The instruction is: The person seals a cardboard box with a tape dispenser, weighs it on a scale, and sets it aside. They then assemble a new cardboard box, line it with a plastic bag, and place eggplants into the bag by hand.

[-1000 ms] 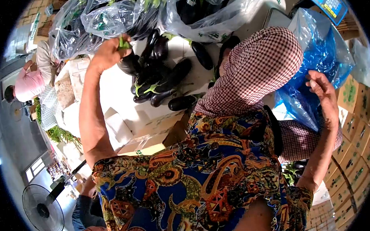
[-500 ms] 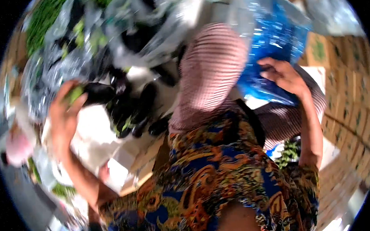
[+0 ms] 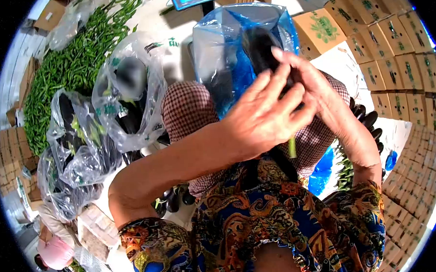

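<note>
Both hands grasp one eggplant (image 3: 259, 46) in front of the blue bag (image 3: 241, 79). The left hand (image 3: 272, 109), its forearm slanting across the body, curves bent fingers over it (stem (image 3: 292, 148) hanging below); the right hand (image 3: 307, 77) meets it from the right, forearm raised.

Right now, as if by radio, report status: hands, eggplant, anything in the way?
Right hand holding dark eggplant. Left hand across its stem end, grip unclear. Eggplant's far end overlaps blue bag in view. Hands hide its middle.
</note>
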A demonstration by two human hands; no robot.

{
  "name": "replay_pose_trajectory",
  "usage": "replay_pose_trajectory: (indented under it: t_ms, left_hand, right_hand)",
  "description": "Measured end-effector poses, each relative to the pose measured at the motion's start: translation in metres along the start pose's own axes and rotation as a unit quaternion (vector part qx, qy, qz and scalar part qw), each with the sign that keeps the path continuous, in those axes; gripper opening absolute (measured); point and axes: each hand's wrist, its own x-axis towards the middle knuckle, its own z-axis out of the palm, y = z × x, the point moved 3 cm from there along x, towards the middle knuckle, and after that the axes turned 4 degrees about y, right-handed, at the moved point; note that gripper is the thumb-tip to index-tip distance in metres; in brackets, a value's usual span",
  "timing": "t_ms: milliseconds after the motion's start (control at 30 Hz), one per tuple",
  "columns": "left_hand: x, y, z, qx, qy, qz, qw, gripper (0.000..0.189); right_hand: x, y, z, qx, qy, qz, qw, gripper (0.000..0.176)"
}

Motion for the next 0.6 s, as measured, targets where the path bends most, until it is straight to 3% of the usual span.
replay_pose_trajectory:
  t_ms: [33, 100, 133, 200, 300, 400, 500, 533, 567, 600]
  left_hand:
    - [0.003, -0.002, 0.009, -0.106, -0.031, 0.001, 0.994, 0.040]
    - [0.007, -0.029, 0.028, -0.345, -0.139, -0.067, 0.926, 0.045]
    - [0.008, -0.049, 0.032, -0.287, -0.149, -0.083, 0.943, 0.047]
    - [-0.003, -0.100, 0.043, -0.164, -0.196, -0.124, 0.959, 0.048]
    - [-0.026, -0.157, 0.089, 0.064, -0.315, -0.152, 0.935, 0.040]
    - [-0.049, -0.196, 0.133, 0.139, -0.383, -0.064, 0.911, 0.035]
    - [-0.052, -0.215, 0.108, 0.037, -0.131, 0.037, 0.990, 0.031]
    - [-0.050, -0.220, 0.101, 0.056, -0.176, -0.047, 0.982, 0.028]
    - [-0.052, -0.226, 0.084, 0.025, -0.156, -0.110, 0.981, 0.024]
    - [-0.056, -0.233, 0.072, 0.080, -0.172, -0.153, 0.970, 0.025]
  right_hand:
    - [0.000, 0.001, -0.019, -0.017, 0.017, 0.058, 0.998, 0.029]
    - [-0.004, 0.004, -0.041, -0.065, 0.109, -0.046, 0.991, 0.029]
    - [-0.007, 0.005, -0.051, -0.004, 0.105, -0.053, 0.993, 0.033]
    - [-0.021, -0.008, -0.062, -0.047, 0.110, 0.011, 0.993, 0.037]
    - [-0.024, -0.016, -0.068, -0.078, 0.134, 0.040, 0.987, 0.047]
    - [-0.023, -0.026, -0.060, -0.138, 0.111, 0.056, 0.983, 0.055]
    - [0.006, -0.017, -0.067, -0.229, 0.099, 0.037, 0.968, 0.058]
    - [0.015, -0.018, -0.061, -0.259, 0.081, 0.027, 0.962, 0.060]
    - [0.028, -0.014, -0.071, -0.319, 0.073, 0.071, 0.942, 0.078]
    - [0.041, -0.010, -0.074, -0.346, 0.095, 0.061, 0.931, 0.087]
